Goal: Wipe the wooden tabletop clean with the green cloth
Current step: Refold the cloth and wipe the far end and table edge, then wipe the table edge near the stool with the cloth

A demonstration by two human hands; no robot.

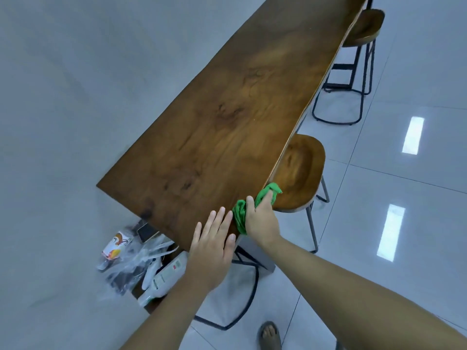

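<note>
A long, dark wooden tabletop (pixel 227 117) runs from the near centre up to the far right along a pale wall. My right hand (pixel 261 218) grips a bunched green cloth (pixel 240 213) at the table's near right edge, close to the corner; part of the cloth sticks out past my fingers over the edge. My left hand (pixel 214 238) lies flat with fingers spread on the near corner of the tabletop, just left of the cloth, holding nothing.
A wooden stool (pixel 300 173) with black metal legs stands under the table's right edge, another stool (pixel 364 26) farther along. On a lower surface by the near left end lie plastic bags, a phone and white remotes (pixel 166 276). Glossy tiled floor (pixel 379 198) spreads right; my sandalled foot (pixel 270 334) is below.
</note>
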